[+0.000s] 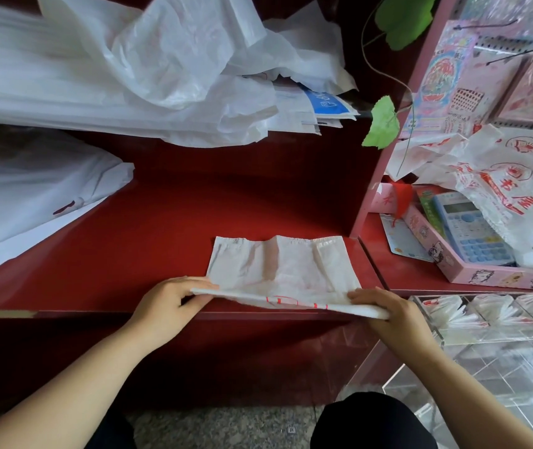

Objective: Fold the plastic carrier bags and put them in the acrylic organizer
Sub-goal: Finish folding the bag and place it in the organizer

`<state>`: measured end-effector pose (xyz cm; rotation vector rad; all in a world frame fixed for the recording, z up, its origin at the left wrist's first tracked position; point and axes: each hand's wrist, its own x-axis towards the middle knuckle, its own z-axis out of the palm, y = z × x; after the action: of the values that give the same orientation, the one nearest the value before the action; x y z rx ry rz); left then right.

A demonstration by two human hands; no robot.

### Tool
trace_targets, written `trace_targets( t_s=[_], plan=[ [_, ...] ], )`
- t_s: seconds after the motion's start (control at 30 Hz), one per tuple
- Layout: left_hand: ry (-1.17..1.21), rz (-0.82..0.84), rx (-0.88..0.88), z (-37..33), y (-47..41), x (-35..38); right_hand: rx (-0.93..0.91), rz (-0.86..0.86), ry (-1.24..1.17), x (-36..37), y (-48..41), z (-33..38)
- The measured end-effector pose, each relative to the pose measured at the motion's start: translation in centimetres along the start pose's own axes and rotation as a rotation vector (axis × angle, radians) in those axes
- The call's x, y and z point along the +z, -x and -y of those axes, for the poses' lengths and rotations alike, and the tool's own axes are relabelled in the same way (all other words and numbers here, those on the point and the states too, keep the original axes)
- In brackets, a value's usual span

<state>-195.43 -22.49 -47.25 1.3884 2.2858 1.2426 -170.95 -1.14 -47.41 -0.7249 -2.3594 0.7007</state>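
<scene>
White plastic carrier bag (284, 270), red print, lower centre, flat on red counter (177, 205): folding step in hand, near edge raised. Next move likely calls for carrying that edge over evenly and pressing the crease. Left hand (168, 298) and right hand (385, 306) each pinch a near corner, fingers closed on the film. Acrylic organizer (433, 328), lower right, holds folded bags. Unfolded bags (129, 76) heaped, upper left.
</scene>
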Motion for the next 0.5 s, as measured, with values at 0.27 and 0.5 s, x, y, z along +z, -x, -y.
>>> trace_targets(
  t_s=[0.27, 0.5],
  plan=[
    [0.086, -0.127, -0.254, -0.7, -1.5, 0.5, 0.302, -0.134, -0.134, 0.3, -1.7, 0.3],
    [-0.029, -0.326, -0.389, -1.8, -3.4, 1.9, 0.424, -0.061, 0.177, 2.0, -5.4, 1.5]
  ],
)
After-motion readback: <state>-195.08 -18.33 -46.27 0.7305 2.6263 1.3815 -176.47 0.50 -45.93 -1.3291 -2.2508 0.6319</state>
